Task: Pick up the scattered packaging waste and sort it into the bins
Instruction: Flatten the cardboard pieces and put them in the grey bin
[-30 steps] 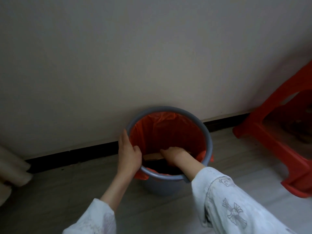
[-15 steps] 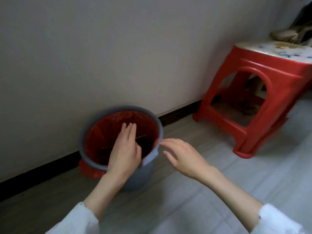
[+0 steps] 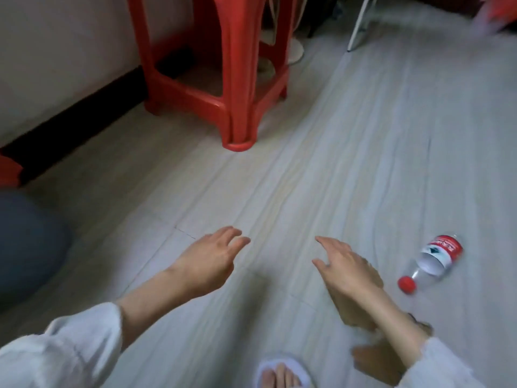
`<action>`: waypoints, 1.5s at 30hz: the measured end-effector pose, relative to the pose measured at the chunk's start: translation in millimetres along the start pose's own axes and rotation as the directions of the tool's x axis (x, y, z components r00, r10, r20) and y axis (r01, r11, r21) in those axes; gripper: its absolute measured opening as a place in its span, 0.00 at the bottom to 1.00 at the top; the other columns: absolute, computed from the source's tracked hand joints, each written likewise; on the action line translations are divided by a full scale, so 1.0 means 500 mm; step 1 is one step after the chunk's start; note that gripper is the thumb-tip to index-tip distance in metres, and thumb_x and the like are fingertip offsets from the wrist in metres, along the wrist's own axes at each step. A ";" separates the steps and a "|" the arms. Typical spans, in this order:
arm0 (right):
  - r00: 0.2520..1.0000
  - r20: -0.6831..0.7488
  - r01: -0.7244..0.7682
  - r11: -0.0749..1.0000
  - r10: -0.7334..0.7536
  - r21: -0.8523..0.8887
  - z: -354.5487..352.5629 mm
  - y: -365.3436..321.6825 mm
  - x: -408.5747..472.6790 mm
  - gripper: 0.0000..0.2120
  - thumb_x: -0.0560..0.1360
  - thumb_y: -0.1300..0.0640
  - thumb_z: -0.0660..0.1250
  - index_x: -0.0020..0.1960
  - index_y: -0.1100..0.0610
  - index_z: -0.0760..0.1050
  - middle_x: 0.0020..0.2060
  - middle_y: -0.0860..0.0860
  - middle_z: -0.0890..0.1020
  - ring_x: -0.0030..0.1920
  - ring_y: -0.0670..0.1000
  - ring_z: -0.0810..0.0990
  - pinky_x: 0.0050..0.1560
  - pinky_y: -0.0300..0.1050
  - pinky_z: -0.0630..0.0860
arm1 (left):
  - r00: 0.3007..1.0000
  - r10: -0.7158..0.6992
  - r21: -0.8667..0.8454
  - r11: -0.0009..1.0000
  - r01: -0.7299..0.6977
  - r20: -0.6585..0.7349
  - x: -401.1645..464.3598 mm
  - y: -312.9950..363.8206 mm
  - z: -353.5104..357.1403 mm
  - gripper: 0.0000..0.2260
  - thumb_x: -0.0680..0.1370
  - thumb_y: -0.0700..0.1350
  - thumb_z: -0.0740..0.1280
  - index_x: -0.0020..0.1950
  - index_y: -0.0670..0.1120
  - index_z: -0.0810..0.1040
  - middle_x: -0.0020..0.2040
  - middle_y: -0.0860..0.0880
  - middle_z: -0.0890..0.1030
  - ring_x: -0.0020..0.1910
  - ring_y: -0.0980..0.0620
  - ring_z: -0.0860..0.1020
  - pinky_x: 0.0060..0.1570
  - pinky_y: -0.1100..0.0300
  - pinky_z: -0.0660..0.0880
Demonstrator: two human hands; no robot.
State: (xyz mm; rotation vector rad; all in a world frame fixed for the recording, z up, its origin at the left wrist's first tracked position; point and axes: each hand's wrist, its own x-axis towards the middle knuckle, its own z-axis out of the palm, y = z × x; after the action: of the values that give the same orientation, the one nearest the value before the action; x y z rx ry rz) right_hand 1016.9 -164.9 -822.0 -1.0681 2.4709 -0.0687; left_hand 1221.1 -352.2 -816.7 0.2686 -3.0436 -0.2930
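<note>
**user1:** Both hands are coming off the bin since half a second ago. The left hand [image 3: 208, 264] was dipping into the orange liner then; now it's hovering over bare floor, fingers loosely spread, holding nothing. The right hand [image 3: 345, 268] is doing the same thing, fingers relaxed and empty. The view is swinging right too, so the grey bin [image 3: 25, 245] is showing only as a blurry rounded wall at the left edge.

**user2:** Yep, and a plastic bottle [image 3: 432, 261] is now lying on its side on the floor [image 3: 363, 152], just right of the right hand and not touching it. Clear body, red and white wrap label, round red cap pointing toward the person. Brown cardboard-looking pieces [image 3: 377, 357] are sitting under the right forearm, too blurry to say more.

**user1:** The red plastic stool [image 3: 237, 65] is looking glossy and moulded, standing by the wall. Pale plank-grain flooring, white crinkly sleeves [image 3: 70, 351], and a white slipper [image 3: 282, 372] is poking in at the bottom.
</note>
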 end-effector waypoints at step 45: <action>0.999 0.039 0.022 0.942 -0.037 0.334 -0.023 0.062 0.004 0.03 0.76 0.57 0.64 0.46 0.54 0.76 0.39 0.49 0.78 0.44 0.50 0.77 0.45 0.41 0.70 | 0.875 -0.449 -0.424 0.767 0.482 0.183 0.085 0.021 0.024 0.04 0.75 0.41 0.67 0.46 0.47 0.73 0.38 0.54 0.73 0.39 0.50 0.73 0.34 0.62 0.66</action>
State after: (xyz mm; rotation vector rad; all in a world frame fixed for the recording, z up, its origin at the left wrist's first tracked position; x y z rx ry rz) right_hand 989.7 -146.0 -818.9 -0.9465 2.2943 -0.4522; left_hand 1176.7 -347.4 -823.9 0.9946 -2.7974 -1.0544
